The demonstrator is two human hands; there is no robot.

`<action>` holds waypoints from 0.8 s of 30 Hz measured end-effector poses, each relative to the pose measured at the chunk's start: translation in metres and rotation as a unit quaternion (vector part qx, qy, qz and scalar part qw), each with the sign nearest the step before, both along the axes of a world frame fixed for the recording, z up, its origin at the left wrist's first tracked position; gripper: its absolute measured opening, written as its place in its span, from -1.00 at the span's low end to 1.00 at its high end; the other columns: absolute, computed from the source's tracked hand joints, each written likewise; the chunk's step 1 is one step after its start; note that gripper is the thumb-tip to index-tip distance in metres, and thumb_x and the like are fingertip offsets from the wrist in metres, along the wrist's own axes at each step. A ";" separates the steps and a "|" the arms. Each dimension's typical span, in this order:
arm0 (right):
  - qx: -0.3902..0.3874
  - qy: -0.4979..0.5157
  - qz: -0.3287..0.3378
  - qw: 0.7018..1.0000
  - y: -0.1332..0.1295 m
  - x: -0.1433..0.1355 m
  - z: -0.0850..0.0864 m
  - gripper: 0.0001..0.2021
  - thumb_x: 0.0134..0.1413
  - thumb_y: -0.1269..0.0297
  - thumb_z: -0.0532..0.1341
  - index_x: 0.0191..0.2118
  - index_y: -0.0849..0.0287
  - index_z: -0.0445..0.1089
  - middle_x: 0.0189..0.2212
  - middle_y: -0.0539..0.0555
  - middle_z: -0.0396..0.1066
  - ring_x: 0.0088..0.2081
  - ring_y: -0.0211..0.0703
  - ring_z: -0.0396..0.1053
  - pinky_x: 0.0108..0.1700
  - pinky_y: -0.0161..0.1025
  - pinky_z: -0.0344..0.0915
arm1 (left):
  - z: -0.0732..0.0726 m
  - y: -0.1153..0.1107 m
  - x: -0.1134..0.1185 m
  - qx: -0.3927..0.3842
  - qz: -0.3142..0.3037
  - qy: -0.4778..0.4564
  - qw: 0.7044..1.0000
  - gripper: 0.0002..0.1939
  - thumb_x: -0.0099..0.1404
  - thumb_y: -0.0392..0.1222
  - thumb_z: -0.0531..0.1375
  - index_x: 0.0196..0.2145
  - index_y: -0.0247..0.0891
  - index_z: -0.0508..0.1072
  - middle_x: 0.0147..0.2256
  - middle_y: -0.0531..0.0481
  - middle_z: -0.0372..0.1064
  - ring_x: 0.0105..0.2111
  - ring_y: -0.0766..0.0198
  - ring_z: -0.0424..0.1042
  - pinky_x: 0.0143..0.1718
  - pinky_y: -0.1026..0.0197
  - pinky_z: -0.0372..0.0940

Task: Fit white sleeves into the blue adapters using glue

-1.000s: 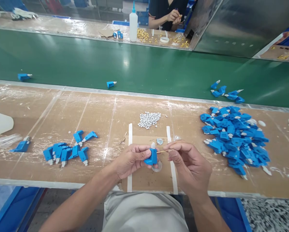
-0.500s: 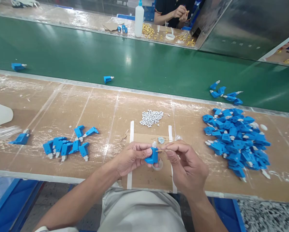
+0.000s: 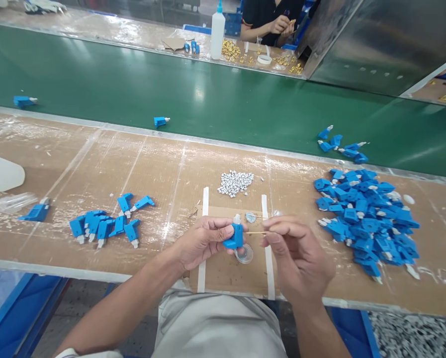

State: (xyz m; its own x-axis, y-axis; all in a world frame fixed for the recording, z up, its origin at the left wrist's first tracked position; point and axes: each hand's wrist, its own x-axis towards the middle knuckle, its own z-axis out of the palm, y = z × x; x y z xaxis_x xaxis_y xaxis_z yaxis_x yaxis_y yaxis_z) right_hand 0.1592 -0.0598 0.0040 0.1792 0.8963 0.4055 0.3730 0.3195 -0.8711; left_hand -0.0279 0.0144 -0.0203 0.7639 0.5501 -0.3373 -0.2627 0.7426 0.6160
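Pinched in my left hand (image 3: 208, 241) is a blue plastic part (image 3: 235, 236) with a pale tip pointing up. My right hand (image 3: 297, 253) is closed on a thin wooden stick (image 3: 257, 232), whose left end is a little apart from the blue part's right side. Below the part sits a small clear round dish (image 3: 244, 254). Behind the stick lies a small cap with blue-white stuff (image 3: 250, 217) and another thin stick across it. A heap of tiny grey-white pieces (image 3: 236, 183) lies farther back on the cardboard.
A large pile of blue parts (image 3: 368, 214) is at the right, a smaller group (image 3: 104, 226) at the left. The green conveyor belt (image 3: 223, 104) carries several blue parts. Across it, a co-worker's hands (image 3: 282, 25) hold a small golden piece near a white bottle (image 3: 217, 35).
My right hand has moved right, drawing the stick away from the blue part. The blue parts on the belt have shifted slightly left.
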 end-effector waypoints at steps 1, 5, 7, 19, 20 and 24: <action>-0.020 0.003 -0.006 1.000 -0.001 0.004 -0.001 -0.90 0.34 0.41 0.20 -0.19 0.06 0.42 -0.19 0.11 0.38 -0.08 0.03 0.38 -0.14 -0.07 0.33 | 0.000 0.001 -0.002 -0.005 0.010 0.005 1.000 -0.66 0.21 -0.06 0.40 -0.18 -0.40 0.62 -0.37 -0.13 0.49 -0.37 0.30 0.50 -0.40 0.37 0.30; -0.123 -0.061 0.056 0.989 -0.012 0.017 -0.013 -0.90 0.35 0.32 0.21 -0.22 0.06 0.48 -0.17 0.11 0.36 -0.11 0.00 0.37 -0.19 -0.13 0.31 | 0.000 0.007 -0.007 -0.009 0.058 0.008 0.998 -0.68 0.24 -0.12 0.37 -0.13 -0.42 0.61 -0.34 -0.15 0.50 -0.33 0.27 0.51 -0.39 0.38 0.32; -0.167 -0.072 0.081 0.980 -0.018 0.019 -0.020 -0.89 0.36 0.28 0.20 -0.19 0.06 0.49 -0.17 0.10 0.37 -0.18 -0.04 0.38 -0.24 -0.16 0.31 | 0.000 0.008 -0.009 -0.004 0.071 0.000 0.997 -0.70 0.27 -0.15 0.35 -0.11 -0.42 0.60 -0.34 -0.15 0.50 -0.33 0.28 0.50 -0.38 0.39 0.34; -0.143 -0.294 -0.027 0.945 0.113 0.074 -0.040 -0.87 0.25 0.26 0.18 -0.23 0.15 0.45 -0.32 0.11 0.48 -0.28 0.01 0.43 -0.21 -0.10 0.31 | -0.007 0.010 -0.013 -0.020 0.106 0.029 0.994 -0.69 0.26 -0.12 0.35 -0.10 -0.37 0.61 -0.32 -0.12 0.48 -0.32 0.30 0.52 -0.31 0.41 0.37; -0.147 -0.305 -0.029 0.940 0.124 0.078 -0.042 -0.87 0.24 0.26 0.18 -0.24 0.15 0.45 -0.31 0.11 0.48 -0.27 0.02 0.43 -0.21 -0.09 0.30 | -0.008 0.010 -0.013 -0.021 0.110 0.033 0.993 -0.69 0.26 -0.12 0.35 -0.11 -0.37 0.62 -0.31 -0.12 0.48 -0.32 0.30 0.52 -0.30 0.41 0.37; -0.172 -0.340 -0.023 0.924 0.145 0.084 -0.048 -0.87 0.24 0.24 0.18 -0.28 0.14 0.44 -0.35 0.08 0.47 -0.29 0.01 0.42 -0.25 -0.13 0.26 | -0.009 0.009 -0.014 -0.035 0.116 0.038 0.992 -0.69 0.27 -0.10 0.35 -0.13 -0.38 0.62 -0.32 -0.14 0.47 -0.31 0.30 0.51 -0.30 0.42 0.36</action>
State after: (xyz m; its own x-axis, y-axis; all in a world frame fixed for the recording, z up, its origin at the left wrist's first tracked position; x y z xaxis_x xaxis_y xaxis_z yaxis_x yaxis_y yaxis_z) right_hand 0.2432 0.0849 -0.0441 0.0291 0.9910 0.1307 0.8784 0.0371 -0.4765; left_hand -0.0420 0.0232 -0.0298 0.5909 0.6813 -0.4321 -0.3865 0.7092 0.5896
